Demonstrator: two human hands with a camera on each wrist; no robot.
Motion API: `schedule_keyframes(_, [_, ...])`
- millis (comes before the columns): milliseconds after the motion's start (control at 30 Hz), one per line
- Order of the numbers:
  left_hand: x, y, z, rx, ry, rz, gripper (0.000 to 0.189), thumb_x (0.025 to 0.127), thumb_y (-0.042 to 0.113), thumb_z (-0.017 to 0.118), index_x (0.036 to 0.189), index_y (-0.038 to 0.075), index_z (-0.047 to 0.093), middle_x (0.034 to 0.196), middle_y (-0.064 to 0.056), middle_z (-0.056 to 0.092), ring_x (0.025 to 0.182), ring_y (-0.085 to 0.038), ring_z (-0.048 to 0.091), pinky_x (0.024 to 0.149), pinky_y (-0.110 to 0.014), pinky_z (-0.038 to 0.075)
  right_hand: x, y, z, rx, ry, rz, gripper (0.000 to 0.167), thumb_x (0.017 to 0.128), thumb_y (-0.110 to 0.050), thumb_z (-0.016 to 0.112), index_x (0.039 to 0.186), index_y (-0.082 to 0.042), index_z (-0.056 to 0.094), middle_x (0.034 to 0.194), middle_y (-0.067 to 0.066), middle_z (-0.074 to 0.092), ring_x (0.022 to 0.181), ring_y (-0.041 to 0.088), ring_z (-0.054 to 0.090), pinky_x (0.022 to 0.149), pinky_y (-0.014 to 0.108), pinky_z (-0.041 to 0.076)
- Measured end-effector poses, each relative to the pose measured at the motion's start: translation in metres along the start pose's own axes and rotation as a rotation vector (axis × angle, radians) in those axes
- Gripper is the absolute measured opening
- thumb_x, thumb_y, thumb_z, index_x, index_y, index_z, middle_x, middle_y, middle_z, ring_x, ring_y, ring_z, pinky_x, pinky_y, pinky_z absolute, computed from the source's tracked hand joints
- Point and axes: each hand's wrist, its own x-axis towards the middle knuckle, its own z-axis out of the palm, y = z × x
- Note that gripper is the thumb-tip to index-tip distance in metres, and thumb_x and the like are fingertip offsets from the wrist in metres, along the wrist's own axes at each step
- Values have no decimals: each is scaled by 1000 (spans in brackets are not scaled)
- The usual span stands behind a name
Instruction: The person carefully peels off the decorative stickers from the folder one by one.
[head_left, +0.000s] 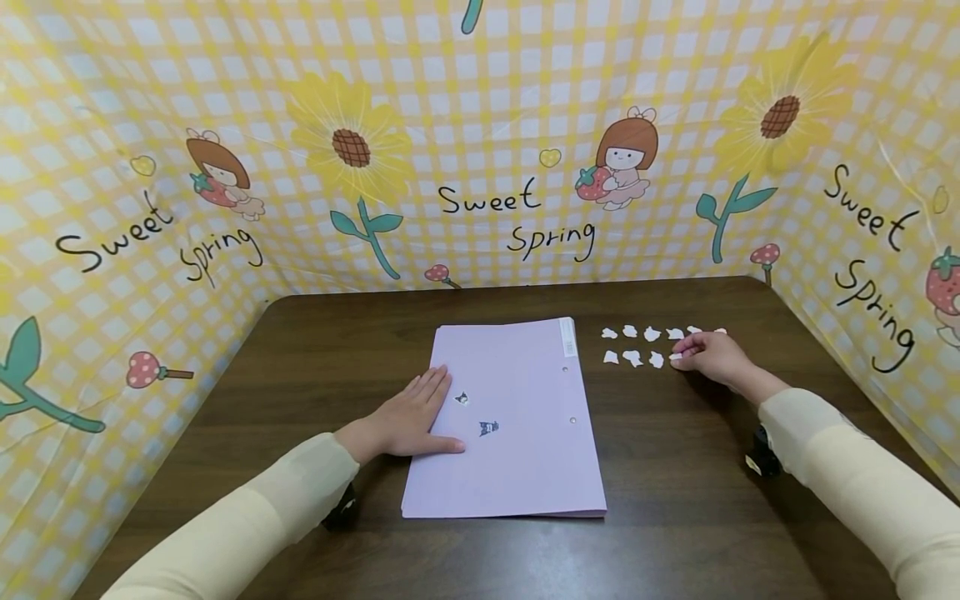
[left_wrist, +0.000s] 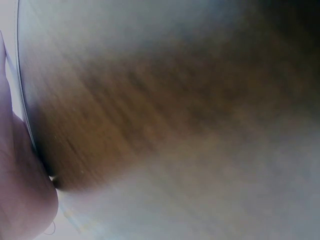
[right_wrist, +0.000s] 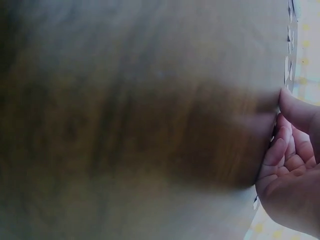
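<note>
My left hand [head_left: 408, 417] lies flat with straight fingers on the left part of a lilac folder or stack of sheets [head_left: 525, 475], thumb spread toward the middle. Two small dark cartoon stickers [head_left: 488, 428] are on its surface. To the right, my right hand [head_left: 716, 357] pinches a small white cut-out sticker [head_left: 676, 357] at the table surface between thumb and fingertips. In the right wrist view, the other fingers [right_wrist: 295, 162] are curled beneath the thumb. Several white cut-outs [head_left: 632, 357] lie in two rows beside that hand, which partly hides some of them.
A dark wooden table [head_left: 337, 333] bears everything. Yellow checked cloth [head_left: 480, 108] with flower and cartoon prints stands around its back and sides. Along the folder's right edge are a white label [head_left: 567, 340] and two punched holes.
</note>
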Motion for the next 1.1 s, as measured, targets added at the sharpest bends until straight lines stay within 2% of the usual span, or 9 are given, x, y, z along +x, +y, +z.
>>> schedule_keyframes(633, [-1,1,-1,-5,7,5,118,80,85,37,154,-1,5,161,-17,-1,147,-29,-2,117,-42,6,-2,0,0,6,-13,-3,34,87,-14,74,109,9,61,84,5,58,75,14,50,65,25,43])
schedule_keyframes(800, [1,-1,1,-2,11,5,118,80,86,36,154,-1,4,161,-17,-1,147,-28,-3,117,-42,6,-2,2,1,3,0,-9,32,87,-14,74,106,8,61,83,5,57,74,14,50,65,25,42])
schedule_keyframes(1100, [-2,3,-4,2,1,12,118,80,85,37,154,-2,7,161,-18,1,147,-30,-1,116,-43,8,-3,1,1,14,1,-12,29,87,-14,75,102,8,64,80,3,57,71,10,50,63,23,42])
